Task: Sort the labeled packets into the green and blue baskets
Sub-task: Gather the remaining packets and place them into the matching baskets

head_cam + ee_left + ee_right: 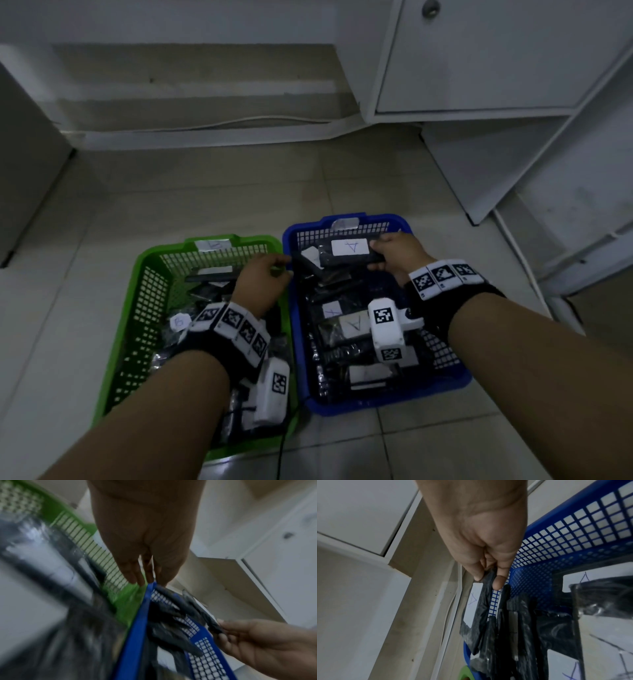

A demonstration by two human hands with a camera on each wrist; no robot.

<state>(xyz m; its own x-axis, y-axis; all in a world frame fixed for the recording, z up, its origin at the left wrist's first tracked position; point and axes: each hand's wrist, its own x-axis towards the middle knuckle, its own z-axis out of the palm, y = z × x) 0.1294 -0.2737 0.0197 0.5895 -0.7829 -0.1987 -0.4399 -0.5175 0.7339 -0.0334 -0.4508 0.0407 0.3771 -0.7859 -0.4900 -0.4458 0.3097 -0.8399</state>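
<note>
On the floor a green basket stands to the left of a blue basket. Both hold several black packets with white labels: B in the green, A in the blue. My right hand pinches a black packet labelled A by its end, over the far part of the blue basket. The right wrist view shows thumb and fingers closed on that packet. My left hand holds nothing. Its straight fingers touch the rims where the green basket meets the blue one.
White cabinets stand behind and to the right. A white panel is on the left. A thin cable runs along the base of the back wall. Bare floor tiles lie beyond the baskets.
</note>
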